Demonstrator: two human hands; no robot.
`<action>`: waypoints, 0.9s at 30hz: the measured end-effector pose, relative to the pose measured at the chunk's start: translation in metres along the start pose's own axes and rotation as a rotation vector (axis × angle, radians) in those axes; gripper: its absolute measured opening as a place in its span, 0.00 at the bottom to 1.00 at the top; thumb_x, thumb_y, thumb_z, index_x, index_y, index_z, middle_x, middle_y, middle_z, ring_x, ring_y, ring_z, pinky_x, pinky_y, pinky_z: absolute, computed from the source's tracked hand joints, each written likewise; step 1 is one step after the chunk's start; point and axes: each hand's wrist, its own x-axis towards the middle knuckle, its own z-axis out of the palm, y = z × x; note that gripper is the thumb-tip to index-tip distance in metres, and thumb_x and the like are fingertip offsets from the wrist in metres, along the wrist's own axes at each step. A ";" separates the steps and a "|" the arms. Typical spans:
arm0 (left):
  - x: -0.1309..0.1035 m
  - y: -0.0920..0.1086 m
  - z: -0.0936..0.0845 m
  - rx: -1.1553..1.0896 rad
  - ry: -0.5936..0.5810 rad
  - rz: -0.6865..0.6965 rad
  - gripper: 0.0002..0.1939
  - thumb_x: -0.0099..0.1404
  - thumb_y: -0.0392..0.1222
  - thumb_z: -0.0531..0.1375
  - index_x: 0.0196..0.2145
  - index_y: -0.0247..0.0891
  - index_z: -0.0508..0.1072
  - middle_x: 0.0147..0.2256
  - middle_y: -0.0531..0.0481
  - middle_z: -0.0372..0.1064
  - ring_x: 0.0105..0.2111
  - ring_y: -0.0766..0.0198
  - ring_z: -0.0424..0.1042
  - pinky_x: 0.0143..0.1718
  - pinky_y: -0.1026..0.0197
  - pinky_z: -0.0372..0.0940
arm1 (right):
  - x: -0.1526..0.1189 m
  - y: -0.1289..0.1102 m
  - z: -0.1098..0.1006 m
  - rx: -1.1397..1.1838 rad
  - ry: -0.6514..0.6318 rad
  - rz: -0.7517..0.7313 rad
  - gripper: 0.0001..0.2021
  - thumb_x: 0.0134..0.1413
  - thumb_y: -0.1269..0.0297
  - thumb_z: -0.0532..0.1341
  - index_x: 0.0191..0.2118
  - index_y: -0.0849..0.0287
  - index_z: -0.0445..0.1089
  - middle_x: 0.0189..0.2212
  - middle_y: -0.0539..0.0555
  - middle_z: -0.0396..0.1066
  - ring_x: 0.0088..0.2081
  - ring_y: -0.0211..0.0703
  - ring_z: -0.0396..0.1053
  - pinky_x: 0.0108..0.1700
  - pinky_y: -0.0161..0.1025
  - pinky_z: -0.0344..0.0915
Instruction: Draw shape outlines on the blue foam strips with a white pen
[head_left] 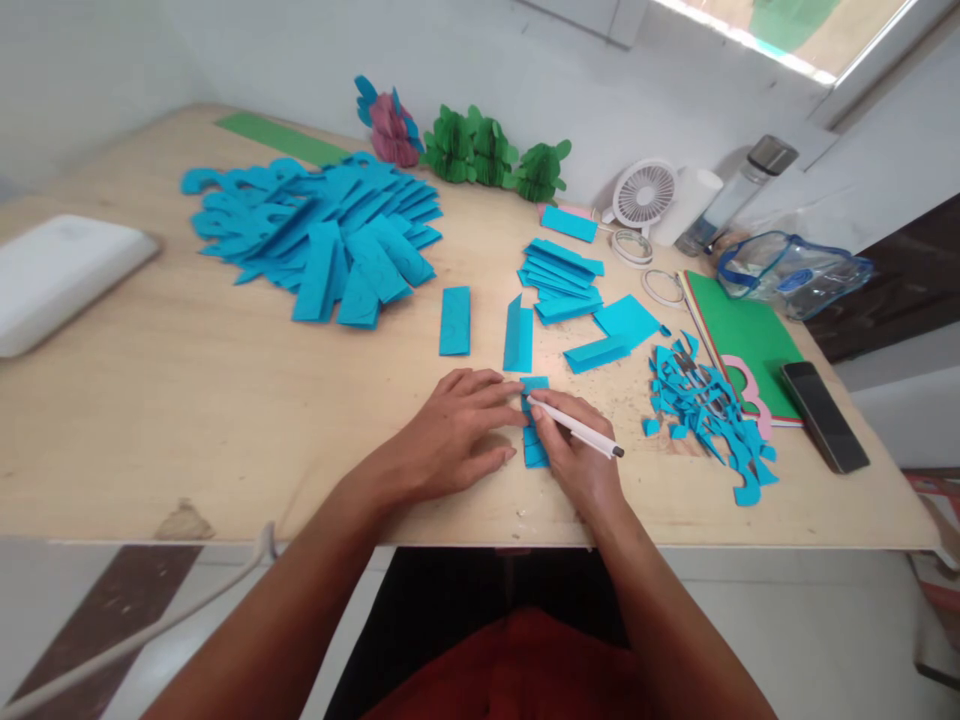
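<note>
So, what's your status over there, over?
Right hand gripping pen, tip at blue paper strip. Left hand open, fingers at strip's left edge. Blue scraps off to the right, apart from both hands.

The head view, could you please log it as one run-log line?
left hand: fingers at blue strip | right hand: holding pen, tip at strip | right side: blue scraps, phone

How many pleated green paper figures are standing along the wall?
3: the left green figure beside the pink-and-blue paper figure, the middle green figure, and the right green figure, nearest the white fan.
</note>
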 end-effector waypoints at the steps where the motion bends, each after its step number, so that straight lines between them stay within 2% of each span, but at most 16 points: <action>1: 0.000 0.000 0.000 0.000 0.000 -0.001 0.19 0.64 0.42 0.57 0.53 0.45 0.72 0.63 0.47 0.62 0.63 0.48 0.56 0.63 0.39 0.50 | 0.000 0.000 0.000 -0.001 0.000 -0.003 0.08 0.59 0.65 0.60 0.39 0.53 0.78 0.40 0.54 0.80 0.44 0.49 0.77 0.48 0.48 0.71; 27: 0.000 0.000 0.001 0.002 0.014 -0.003 0.18 0.64 0.42 0.58 0.52 0.45 0.73 0.62 0.47 0.63 0.62 0.47 0.57 0.63 0.39 0.51 | 0.000 0.000 0.000 0.019 -0.009 0.025 0.08 0.59 0.65 0.60 0.38 0.53 0.78 0.40 0.54 0.80 0.44 0.49 0.77 0.48 0.48 0.71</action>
